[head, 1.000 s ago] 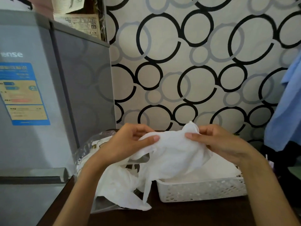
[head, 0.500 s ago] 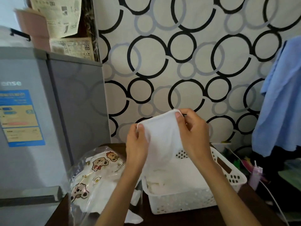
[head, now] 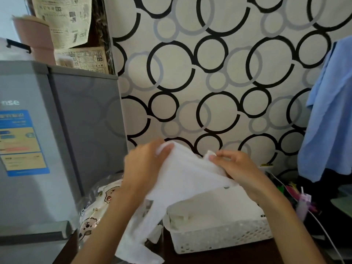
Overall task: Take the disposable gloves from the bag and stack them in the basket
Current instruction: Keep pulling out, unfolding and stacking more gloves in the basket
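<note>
Both hands pinch a thin white disposable plastic glove (head: 188, 176) stretched between them: left hand (head: 146, 164) at one corner, right hand (head: 234, 166) at another. It hangs above the white perforated plastic basket (head: 224, 237) under the right hand. The limp tail trailing below the left wrist could snag the clear printed bag (head: 95, 208).

"nse" on grey fridge (head: 28, 130) door

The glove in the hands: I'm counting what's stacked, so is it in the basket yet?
Not yet. The left hand and right hand pinch the glove above the basket.
</note>
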`<state>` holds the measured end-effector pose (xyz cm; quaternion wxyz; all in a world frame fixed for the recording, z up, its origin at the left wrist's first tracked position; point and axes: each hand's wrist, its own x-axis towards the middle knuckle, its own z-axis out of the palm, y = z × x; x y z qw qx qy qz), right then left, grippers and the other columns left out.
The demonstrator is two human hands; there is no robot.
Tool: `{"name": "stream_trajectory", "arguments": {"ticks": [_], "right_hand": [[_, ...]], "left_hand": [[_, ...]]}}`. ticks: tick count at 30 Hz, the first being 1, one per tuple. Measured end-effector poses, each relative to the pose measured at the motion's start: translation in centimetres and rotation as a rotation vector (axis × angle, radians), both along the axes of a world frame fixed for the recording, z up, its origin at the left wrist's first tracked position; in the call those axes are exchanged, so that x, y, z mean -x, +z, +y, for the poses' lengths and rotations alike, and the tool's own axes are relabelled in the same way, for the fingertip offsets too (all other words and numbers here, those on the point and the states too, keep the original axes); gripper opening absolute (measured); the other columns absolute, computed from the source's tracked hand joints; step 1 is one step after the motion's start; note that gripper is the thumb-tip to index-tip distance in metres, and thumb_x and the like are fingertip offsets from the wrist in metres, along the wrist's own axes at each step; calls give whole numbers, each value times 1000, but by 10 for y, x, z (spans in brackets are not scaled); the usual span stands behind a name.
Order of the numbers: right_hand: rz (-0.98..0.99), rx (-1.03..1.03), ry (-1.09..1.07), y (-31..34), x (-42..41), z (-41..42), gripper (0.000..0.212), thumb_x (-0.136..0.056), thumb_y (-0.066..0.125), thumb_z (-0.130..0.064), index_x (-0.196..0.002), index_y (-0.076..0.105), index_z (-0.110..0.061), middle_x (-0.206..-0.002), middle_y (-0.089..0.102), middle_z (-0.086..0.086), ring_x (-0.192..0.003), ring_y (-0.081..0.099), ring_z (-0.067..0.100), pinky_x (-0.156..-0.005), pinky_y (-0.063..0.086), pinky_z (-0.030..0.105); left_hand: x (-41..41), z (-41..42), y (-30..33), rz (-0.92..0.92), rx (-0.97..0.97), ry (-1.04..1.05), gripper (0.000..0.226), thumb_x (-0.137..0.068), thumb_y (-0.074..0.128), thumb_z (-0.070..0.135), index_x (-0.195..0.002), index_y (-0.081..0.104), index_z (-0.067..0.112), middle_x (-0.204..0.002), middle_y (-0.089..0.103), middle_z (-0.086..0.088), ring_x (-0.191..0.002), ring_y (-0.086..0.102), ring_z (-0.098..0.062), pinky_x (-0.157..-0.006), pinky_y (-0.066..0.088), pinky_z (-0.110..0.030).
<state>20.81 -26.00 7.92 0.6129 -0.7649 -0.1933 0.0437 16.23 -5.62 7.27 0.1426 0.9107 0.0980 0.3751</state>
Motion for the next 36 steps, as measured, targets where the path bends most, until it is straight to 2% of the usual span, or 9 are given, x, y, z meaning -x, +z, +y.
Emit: {"name": "stream_trajectory", "arguments": {"ticks": [4, 11, 16, 19, 22, 26, 31, 33, 36], "right_hand": [[36, 386, -122, -37, -41, -17, 21, -95, 54, -25, -97, 65, -8, -90, 58, 1, -69, 55, 13, -41, 44, 16], [-121, 759, -390, -70, -72, -33, 26, -97, 48, -30, -110, 65, -17, -109, 64, 8, -88, 61, 22, -79, 55, 34], [-184, 753, -488, -76, -75, -39, 28, -98, 48, -33, -118, 59, -19, -117, 62, 7, -104, 58, 25, -75, 39, 28], [-184, 699, -485, -77, -76, -41, 32, -95, 54, -33, -124, 54, -22, -122, 60, 6, -108, 57, 25, -80, 45, 33], [-210, 677, -478, -76, -74, -42, 32, -92, 60, -27, -123, 55, -24, -122, 61, 4, -107, 59, 24, -79, 47, 32], [-221, 730, -500, -82, -73, -41, 23, -90, 63, -30, -113, 60, -27, -121, 61, 3, -108, 58, 23, -83, 46, 31], [-197, 751, -409, -74, -70, -40, 46, -85, 64, -46, -123, 53, -22, -120, 59, 2, -109, 56, 23, -74, 39, 28], [-263, 767, -396, -65, -67, -41, 47, -85, 68, -38, -125, 50, -20, -122, 53, 4, -110, 53, 23, -73, 40, 28], [-256, 755, -172, -55, -64, -40, 51, -81, 73, -28, -126, 50, -27, -124, 47, 1, -113, 48, 20, -85, 44, 29]], "left_hand": [[-56, -7, -47, 426, -20, -172, 36, -98, 39, 51, -96, 60, 22, -92, 63, 2, -86, 58, -19, -69, 42, -30], [-98, -31, -66, 510, -313, -146, 41, -98, 38, 53, -110, 61, 21, -103, 65, -1, -92, 59, -18, -79, 45, -30], [-99, -43, -53, 412, -551, -102, 35, -93, 51, 50, -113, 55, 21, -106, 63, 1, -97, 58, -18, -81, 44, -30], [-85, -44, -50, 194, -444, -167, 21, -94, 57, 39, -106, 59, 23, -103, 63, 6, -96, 55, -13, -88, 44, -28], [-66, -38, -51, 484, -234, -324, 25, -88, 59, 51, -98, 62, 28, -96, 63, 15, -87, 56, -5, -81, 50, -28], [-45, -27, -58, 977, -270, -431, 25, -90, 58, 46, -107, 64, 29, -110, 62, 14, -96, 53, -5, -77, 41, -25], [-32, -20, -36, 825, -21, -544, 24, -88, 66, 33, -112, 62, 32, -112, 61, 15, -103, 57, -1, -95, 49, -29], [-31, -27, -34, 726, -72, -510, 36, -88, 63, 41, -123, 54, 35, -127, 54, 16, -115, 50, -2, -102, 43, -31], [-36, -41, -55, 929, -213, -459, 73, -86, 58, 56, -148, 25, 36, -157, 22, 12, -143, 22, -13, -117, 21, -38]]}}
